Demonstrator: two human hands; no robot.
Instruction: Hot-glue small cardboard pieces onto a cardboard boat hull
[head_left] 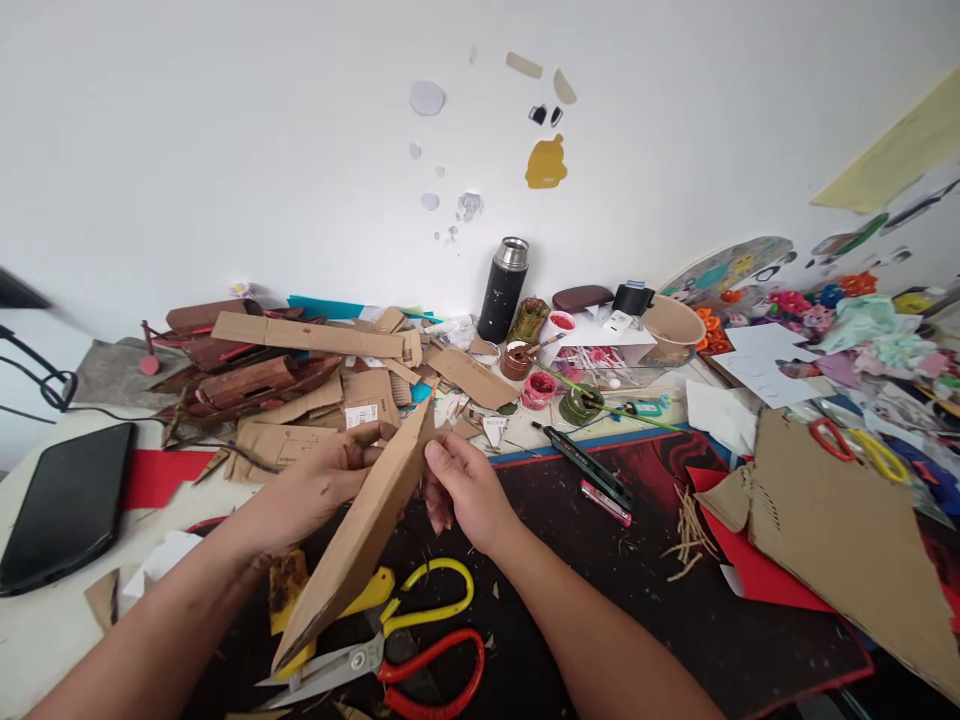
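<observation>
Cardboard form (367,520), tilted.
Left hand (337,465), right hand (469,485): fingers hold far end; light pressure should prevent creases.

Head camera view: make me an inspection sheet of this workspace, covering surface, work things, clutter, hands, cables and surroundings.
Surface: dark mat with small scraps, on a white tabletop.
Work things: long, pointed cardboard piece, held tilted above scissors whose blades look slightly apart.
Clutter: cardboard scraps, brown boat-like models, paint pots, dark cutter.
Hands: left hand and right hand both hold the cardboard piece; right fingers look stained.
Cables: black cable at the left, partly looped.
Surroundings: white wall with paper cutouts.
Other people: nothing seen.
</observation>
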